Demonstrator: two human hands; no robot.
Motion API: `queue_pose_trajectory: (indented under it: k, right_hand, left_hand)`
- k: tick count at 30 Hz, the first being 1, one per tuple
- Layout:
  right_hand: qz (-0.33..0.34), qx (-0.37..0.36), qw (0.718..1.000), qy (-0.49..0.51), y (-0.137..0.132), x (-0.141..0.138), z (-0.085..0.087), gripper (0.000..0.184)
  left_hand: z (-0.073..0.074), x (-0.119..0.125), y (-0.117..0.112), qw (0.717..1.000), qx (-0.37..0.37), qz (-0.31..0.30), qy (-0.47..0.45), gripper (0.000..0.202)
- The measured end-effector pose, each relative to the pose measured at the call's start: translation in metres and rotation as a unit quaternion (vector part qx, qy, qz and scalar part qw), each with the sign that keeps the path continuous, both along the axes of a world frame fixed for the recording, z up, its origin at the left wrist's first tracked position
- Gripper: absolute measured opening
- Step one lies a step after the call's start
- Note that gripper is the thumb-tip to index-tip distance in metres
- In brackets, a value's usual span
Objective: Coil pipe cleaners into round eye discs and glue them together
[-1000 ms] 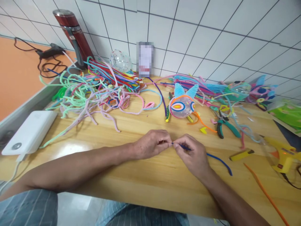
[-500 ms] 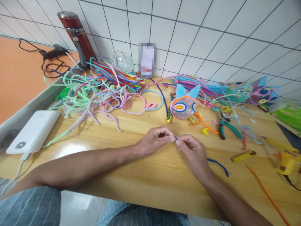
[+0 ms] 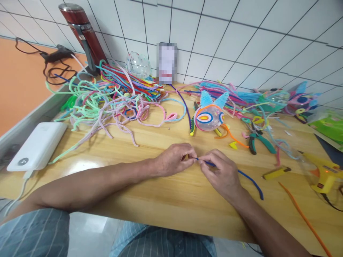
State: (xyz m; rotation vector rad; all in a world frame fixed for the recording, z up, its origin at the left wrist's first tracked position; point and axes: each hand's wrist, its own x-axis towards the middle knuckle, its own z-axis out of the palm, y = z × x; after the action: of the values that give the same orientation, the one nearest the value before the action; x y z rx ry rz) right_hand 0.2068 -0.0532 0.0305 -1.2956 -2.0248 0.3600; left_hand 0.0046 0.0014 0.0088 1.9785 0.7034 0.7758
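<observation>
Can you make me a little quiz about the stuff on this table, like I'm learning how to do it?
1. True or false: the left hand and the right hand both hold the same blue stem.
2. What colour is the glue gun? A) red B) yellow C) white
3. Which is closer to the right hand: the teal-handled pliers or the white power bank?

Key: 1. True. 2. B. 3. The teal-handled pliers.
</observation>
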Motion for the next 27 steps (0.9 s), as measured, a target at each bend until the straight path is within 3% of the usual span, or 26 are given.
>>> queue_pose_trajectory:
  k: [3, 6, 11, 14, 19, 23, 27]
  right_hand:
    - [0.003, -0.009, 1.000, 0.016, 0.000, -0.001, 0.001, 0.016]
    - [-0.024, -0.045, 0.996, 0.076, -0.001, -0.003, 0.001, 0.015]
    - [-0.073, -0.137, 0.966, 0.209, -0.004, -0.009, -0.001, 0.014]
    - [-0.082, -0.165, 0.948, 0.258, -0.003, -0.013, -0.002, 0.014]
    - [-0.079, -0.188, 0.939, 0.278, -0.003, -0.018, -0.005, 0.018]
    - [-0.088, -0.203, 0.931, 0.292, -0.001, -0.017, -0.010, 0.020]
    - [-0.093, -0.218, 0.936, 0.262, 0.007, -0.007, -0.007, 0.020]
  left_hand:
    - [0.004, -0.002, 0.000, 1.000, -0.013, -0.014, -0.017, 0.014]
    - [0.007, -0.001, -0.004, 0.992, -0.104, 0.012, -0.067, 0.018]
    - [0.007, 0.004, -0.014, 0.940, -0.288, 0.049, -0.174, 0.032]
    - [0.009, 0.006, -0.017, 0.911, -0.346, 0.066, -0.214, 0.037]
    - [0.014, 0.007, -0.016, 0.904, -0.357, 0.073, -0.226, 0.040]
    - [0.006, 0.009, -0.009, 0.900, -0.374, 0.065, -0.214, 0.045]
    - [0.001, 0.005, 0.006, 0.924, -0.334, 0.040, -0.183, 0.046]
